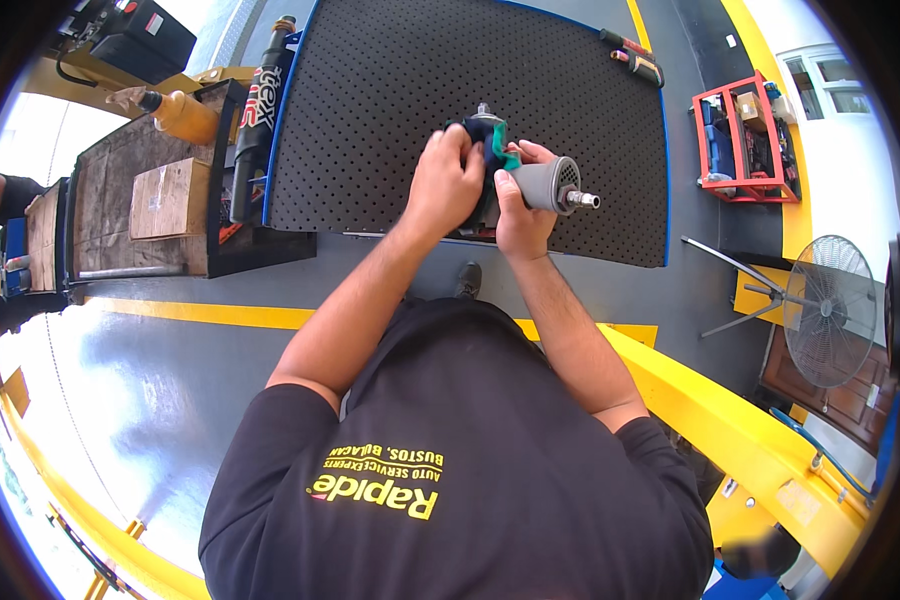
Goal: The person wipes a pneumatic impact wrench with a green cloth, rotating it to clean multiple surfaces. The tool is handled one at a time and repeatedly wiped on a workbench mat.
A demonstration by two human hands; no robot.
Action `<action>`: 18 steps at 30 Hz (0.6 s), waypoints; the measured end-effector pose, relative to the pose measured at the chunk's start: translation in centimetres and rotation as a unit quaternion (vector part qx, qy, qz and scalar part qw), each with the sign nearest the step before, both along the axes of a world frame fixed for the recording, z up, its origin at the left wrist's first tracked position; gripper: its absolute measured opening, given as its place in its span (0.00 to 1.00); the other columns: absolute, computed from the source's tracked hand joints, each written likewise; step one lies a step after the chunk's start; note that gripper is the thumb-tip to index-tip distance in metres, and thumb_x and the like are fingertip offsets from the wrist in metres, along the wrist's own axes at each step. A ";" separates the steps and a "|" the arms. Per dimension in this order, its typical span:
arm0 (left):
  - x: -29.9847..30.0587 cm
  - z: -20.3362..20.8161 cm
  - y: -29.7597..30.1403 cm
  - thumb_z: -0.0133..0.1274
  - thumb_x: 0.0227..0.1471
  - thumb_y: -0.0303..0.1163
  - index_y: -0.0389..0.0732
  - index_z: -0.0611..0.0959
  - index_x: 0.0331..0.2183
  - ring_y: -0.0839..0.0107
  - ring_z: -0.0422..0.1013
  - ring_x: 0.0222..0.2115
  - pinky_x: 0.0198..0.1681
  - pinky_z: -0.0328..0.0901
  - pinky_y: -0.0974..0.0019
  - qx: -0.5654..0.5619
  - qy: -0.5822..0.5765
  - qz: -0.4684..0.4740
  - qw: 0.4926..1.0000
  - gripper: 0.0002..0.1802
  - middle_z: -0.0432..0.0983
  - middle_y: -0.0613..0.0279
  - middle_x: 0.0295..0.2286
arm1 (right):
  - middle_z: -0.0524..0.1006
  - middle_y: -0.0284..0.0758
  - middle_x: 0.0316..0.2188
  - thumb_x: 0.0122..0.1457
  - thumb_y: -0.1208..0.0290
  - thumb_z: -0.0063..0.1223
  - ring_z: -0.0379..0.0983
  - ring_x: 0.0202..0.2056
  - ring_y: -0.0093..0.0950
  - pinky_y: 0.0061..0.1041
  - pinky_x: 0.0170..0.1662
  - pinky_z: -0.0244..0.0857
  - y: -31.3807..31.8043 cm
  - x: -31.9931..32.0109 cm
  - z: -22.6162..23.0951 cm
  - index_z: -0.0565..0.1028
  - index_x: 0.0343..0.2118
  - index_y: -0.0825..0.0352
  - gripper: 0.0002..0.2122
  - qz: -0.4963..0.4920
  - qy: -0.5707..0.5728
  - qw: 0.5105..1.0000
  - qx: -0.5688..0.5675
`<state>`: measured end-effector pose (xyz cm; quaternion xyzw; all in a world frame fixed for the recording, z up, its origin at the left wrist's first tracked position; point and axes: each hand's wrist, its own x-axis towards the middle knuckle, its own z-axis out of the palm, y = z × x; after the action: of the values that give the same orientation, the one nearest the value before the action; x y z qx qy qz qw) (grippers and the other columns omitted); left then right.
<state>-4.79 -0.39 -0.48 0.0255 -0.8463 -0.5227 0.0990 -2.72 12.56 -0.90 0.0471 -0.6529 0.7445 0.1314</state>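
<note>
Both my hands are at a grey air impact wrench (540,186) held over the dark perforated tabletop (370,100). Its round vented end, with a metal air fitting, points right; a metal tip shows on the far side. My right hand (523,212) is closed around the grey body, thumb on top. My left hand (448,180) is closed on a dark cloth (489,140) with a green edge, pressed against the wrench. The fingers and the cloth hide the middle of the tool.
Left of the table stand a black tube (259,140), a cardboard box (170,199) and an orange bottle (182,117) on a bench. Small tools (637,65) lie at the table's far right corner. A red rack (745,140) and a standing fan (828,310) are on the right.
</note>
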 end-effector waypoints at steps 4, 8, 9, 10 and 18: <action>4.0 0.9 0.2 0.55 0.58 0.31 0.38 0.73 0.31 0.49 0.71 0.33 0.36 0.66 0.50 0.011 -0.016 -0.038 0.999 0.09 0.71 0.51 0.30 | 0.73 0.36 0.50 0.59 0.78 0.60 0.70 0.52 0.24 0.29 0.58 0.67 0.3 0.0 -0.1 0.68 0.58 0.69 0.23 0.003 0.010 1.000 0.005; 0.7 0.3 0.3 0.60 0.59 0.38 0.39 0.75 0.30 0.49 0.72 0.32 0.35 0.67 0.50 -0.002 0.054 -0.021 0.998 0.15 0.72 0.54 0.30 | 0.72 0.37 0.52 0.62 0.72 0.62 0.69 0.54 0.26 0.30 0.61 0.64 0.0 0.0 -0.2 0.65 0.62 0.70 0.27 0.009 0.025 1.000 -0.015; -0.5 0.3 0.4 0.61 0.59 0.34 0.37 0.77 0.33 0.56 0.69 0.30 0.35 0.66 0.56 -0.008 0.072 -0.013 0.997 0.12 0.70 0.56 0.27 | 0.71 0.37 0.54 0.63 0.69 0.62 0.69 0.55 0.27 0.31 0.62 0.63 -0.2 0.1 0.1 0.65 0.62 0.70 0.27 0.011 0.020 1.000 -0.019; -1.3 1.0 0.4 0.61 0.59 0.35 0.38 0.81 0.35 0.58 0.69 0.30 0.35 0.66 0.57 -0.003 0.084 -0.021 0.996 0.10 0.70 0.57 0.27 | 0.70 0.38 0.56 0.64 0.67 0.62 0.68 0.57 0.28 0.32 0.64 0.61 -0.2 0.1 0.4 0.65 0.63 0.71 0.28 0.012 0.017 1.000 -0.023; -0.7 2.0 -0.6 0.67 0.53 0.44 0.43 0.91 0.36 0.62 0.71 0.30 0.36 0.68 0.59 0.013 0.031 -0.084 0.996 0.15 0.70 0.60 0.27 | 0.66 0.38 0.60 0.65 0.63 0.61 0.63 0.60 0.29 0.33 0.67 0.55 0.5 -0.2 -0.9 0.58 0.69 0.68 0.34 -0.005 0.096 0.994 0.047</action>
<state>-5.49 -1.00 1.52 -0.0603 -0.8354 -0.5403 0.0805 -2.88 13.02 -1.82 0.1215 -0.6715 0.7045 0.1949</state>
